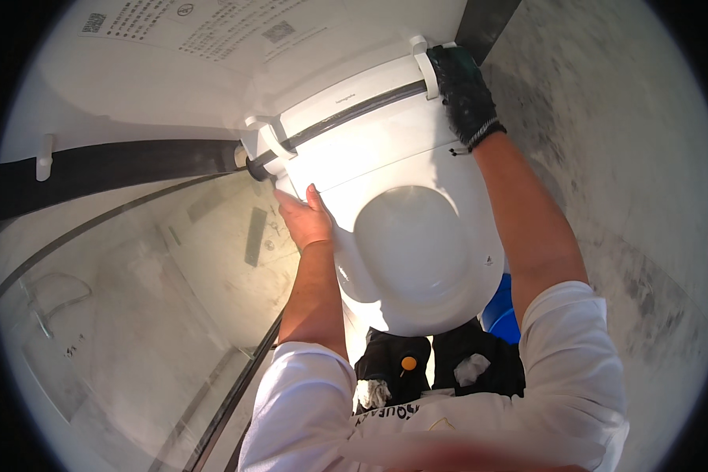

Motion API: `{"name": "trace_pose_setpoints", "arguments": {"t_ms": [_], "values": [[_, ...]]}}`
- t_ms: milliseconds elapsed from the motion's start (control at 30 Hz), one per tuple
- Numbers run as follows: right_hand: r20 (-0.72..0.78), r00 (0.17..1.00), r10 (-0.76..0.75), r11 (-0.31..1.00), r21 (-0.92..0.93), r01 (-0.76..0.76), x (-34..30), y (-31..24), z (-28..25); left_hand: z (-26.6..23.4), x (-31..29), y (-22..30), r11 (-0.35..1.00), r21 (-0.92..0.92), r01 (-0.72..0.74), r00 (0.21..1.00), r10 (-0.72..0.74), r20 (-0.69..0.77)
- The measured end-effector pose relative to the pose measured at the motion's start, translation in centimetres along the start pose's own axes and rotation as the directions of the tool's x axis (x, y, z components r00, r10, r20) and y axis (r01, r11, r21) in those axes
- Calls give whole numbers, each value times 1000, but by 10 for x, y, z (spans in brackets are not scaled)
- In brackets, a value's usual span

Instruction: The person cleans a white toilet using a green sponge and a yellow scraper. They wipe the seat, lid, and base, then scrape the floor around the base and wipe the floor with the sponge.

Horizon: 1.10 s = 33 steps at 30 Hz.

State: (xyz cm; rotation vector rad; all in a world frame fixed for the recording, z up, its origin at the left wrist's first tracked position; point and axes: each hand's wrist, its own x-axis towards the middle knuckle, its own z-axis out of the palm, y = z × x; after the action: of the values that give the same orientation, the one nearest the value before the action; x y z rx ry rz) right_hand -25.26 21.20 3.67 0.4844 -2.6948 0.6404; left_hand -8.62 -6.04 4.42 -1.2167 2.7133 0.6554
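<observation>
In front of me is a white toilet (425, 259) with a smooth oval hollow in its top. A dark bar (362, 106) runs across its far part, with a white bracket (275, 141) near the left end and another white bracket (427, 71) at the right. My bare left hand (305, 216) grips the toilet's left edge, thumb on top and the other fingers partly hidden at the side. A black glove covers my right hand (462, 90), which is closed over the far right corner beside the right bracket. Its fingertips are hidden.
A pale panel (173, 86) with print rises behind the toilet. Glass with a dark-edged frame (244, 381) stands to the left. A marbled grey surface (629, 157) lies right. A blue bucket-like container (505, 315) sits at the toilet's near right, beside my dark-trousered legs (476, 358).
</observation>
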Motion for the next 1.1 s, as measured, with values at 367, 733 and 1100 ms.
{"name": "trace_pose_setpoints", "arguments": {"t_ms": [367, 733, 1100], "values": [[156, 982, -101, 971, -199, 132, -32, 17, -28, 2, 8, -15, 993, 68, -101, 993, 105, -55], [166, 986, 1, 995, -103, 17, -30, 26, -35, 1, 8, -14, 990, 99, -103, 992, 110, -66], [163, 971, -175, 965, 224, 136, -23, 20, 7, 4, 10, -16, 990, 98, -98, 991, 106, -78]]}}
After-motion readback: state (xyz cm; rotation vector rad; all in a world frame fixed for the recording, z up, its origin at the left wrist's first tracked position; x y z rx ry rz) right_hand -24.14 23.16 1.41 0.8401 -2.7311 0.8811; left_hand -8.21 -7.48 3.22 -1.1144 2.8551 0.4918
